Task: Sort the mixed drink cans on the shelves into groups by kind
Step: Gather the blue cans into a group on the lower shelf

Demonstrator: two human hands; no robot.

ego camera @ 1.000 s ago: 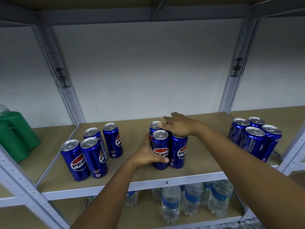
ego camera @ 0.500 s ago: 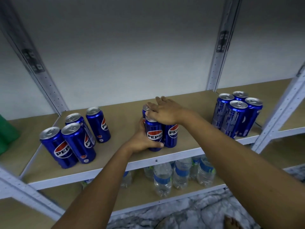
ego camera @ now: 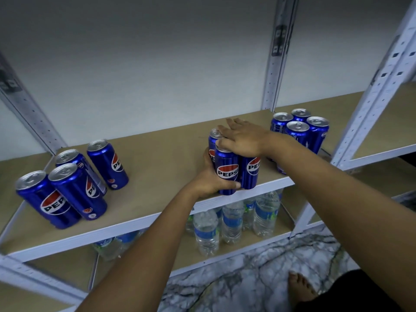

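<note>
above marble floor [ego camera: 258,278], tan shelf [ego camera: 168,158], blue cans [ego camera: 227,172]

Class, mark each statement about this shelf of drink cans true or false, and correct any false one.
1. The left hand grips the middle cans. True.
2. The right hand rests on top of those cans. True.
3. The cans at the left lie on their sides. False: the left cans stand upright.
4. More cans fill the shelf below. False: the lower shelf holds water bottles.
5. The right cans number four. True.
</note>
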